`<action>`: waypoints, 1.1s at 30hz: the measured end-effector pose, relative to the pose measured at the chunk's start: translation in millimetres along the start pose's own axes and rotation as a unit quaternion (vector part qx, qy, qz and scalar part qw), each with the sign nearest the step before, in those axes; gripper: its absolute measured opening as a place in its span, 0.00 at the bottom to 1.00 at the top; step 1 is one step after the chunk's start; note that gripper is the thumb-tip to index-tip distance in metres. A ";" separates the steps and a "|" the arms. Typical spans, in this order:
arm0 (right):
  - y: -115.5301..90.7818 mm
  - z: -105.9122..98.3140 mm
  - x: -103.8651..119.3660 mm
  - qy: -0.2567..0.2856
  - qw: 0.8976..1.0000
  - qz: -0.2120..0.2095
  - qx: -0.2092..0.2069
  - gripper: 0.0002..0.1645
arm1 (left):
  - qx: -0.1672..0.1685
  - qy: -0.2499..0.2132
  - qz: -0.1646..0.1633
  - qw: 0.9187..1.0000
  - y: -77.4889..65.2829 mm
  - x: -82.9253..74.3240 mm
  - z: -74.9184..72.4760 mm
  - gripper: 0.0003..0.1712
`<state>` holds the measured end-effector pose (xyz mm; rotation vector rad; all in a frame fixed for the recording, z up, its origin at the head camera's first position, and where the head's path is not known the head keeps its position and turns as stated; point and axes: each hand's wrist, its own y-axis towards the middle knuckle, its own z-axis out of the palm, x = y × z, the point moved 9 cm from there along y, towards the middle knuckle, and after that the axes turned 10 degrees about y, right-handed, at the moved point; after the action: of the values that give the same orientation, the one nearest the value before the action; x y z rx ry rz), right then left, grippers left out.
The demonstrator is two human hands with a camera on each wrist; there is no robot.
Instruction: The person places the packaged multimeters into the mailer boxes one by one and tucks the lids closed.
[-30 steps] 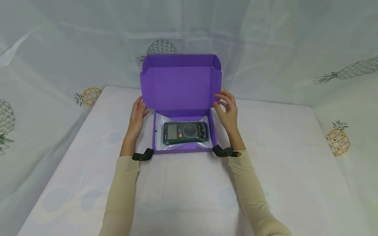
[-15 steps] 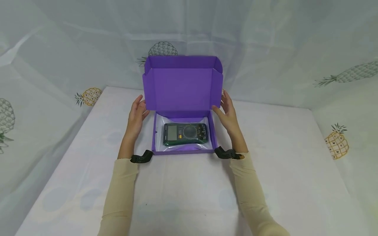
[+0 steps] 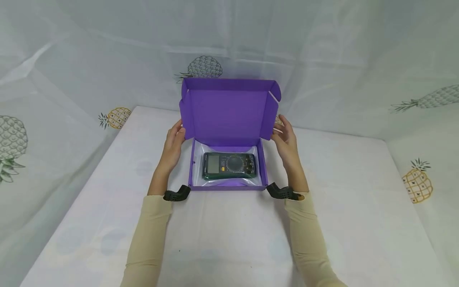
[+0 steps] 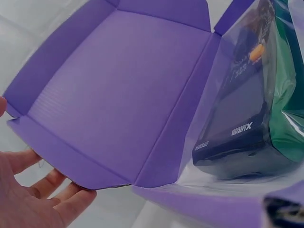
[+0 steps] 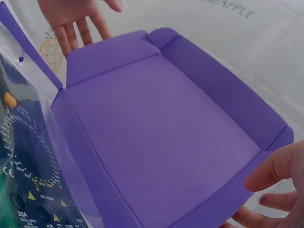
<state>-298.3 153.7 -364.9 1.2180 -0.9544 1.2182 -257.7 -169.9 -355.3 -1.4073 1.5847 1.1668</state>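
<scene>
A purple cardboard box (image 3: 228,188) lies on the table with its lid (image 3: 229,115) raised at the back. Inside it, a dark digital multimeter (image 3: 229,165) with a green edge rests in a clear plastic bag (image 3: 198,159). My left hand (image 3: 173,147) is at the lid's left flap (image 4: 80,164), its fingers reaching behind the edge and the thumb apart. At the right flap (image 5: 213,199), my right hand (image 3: 288,145) has its thumb near the edge, other fingers lower and partly hidden behind it. Neither hand visibly pinches the cardboard.
A pale cloth covers the table (image 3: 222,239). Behind the box hangs a white curtain (image 3: 322,59) printed with pineapples, close to the lid's back. Black wrist mounts (image 3: 177,193) sit near the box's front corners.
The lid leans slightly farther forward, its side flaps angled more inward. My right fingers have gone from in front of the right flap to its outer side. The view has shifted a little.
</scene>
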 end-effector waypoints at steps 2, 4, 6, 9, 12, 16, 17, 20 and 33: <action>1.2 -0.4 2.2 -0.001 1.000 -0.006 -0.004 0.35 | 0.006 -0.002 -0.001 1.000 0.0 -2.5 0.0 0.31; 1.4 -0.6 3.0 0.005 1.000 -0.006 -0.005 0.31 | 0.010 -0.007 -0.003 1.000 1.3 4.4 0.7 0.31; 0.9 -0.4 3.2 0.024 1.000 -0.001 -0.005 0.29 | 0.011 -0.011 0.001 1.000 1.9 12.2 2.5 0.32; 0.5 0.0 4.3 0.063 0.998 0.007 -0.010 0.28 | 0.010 -0.012 0.019 1.000 3.4 17.1 4.1 0.33; 0.3 -0.7 4.2 0.073 0.997 0.021 -0.017 0.27 | 0.020 -0.017 0.035 0.999 0.8 2.0 5.9 0.33; -0.1 -0.8 6.2 0.077 0.997 0.025 -0.019 0.26 | 0.027 -0.024 0.053 0.998 1.1 -8.1 8.7 0.33; -0.3 -0.6 7.2 0.080 0.996 0.022 -0.018 0.26 | 0.023 -0.023 0.058 0.998 2.4 -5.5 9.1 0.34; -0.5 -1.1 10.8 0.082 0.996 0.011 -0.020 0.25 | 0.002 -0.021 0.067 0.998 3.4 -3.1 8.0 0.34; -6.5 -3.6 30.0 0.076 0.996 -0.043 -0.014 0.30 | -0.052 -0.042 0.100 0.993 -5.1 -25.1 -3.4 0.32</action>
<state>-287.9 162.3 -337.1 1.1158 -0.7971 1.2064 -248.5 -164.3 -331.8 -1.2687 1.6556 1.4254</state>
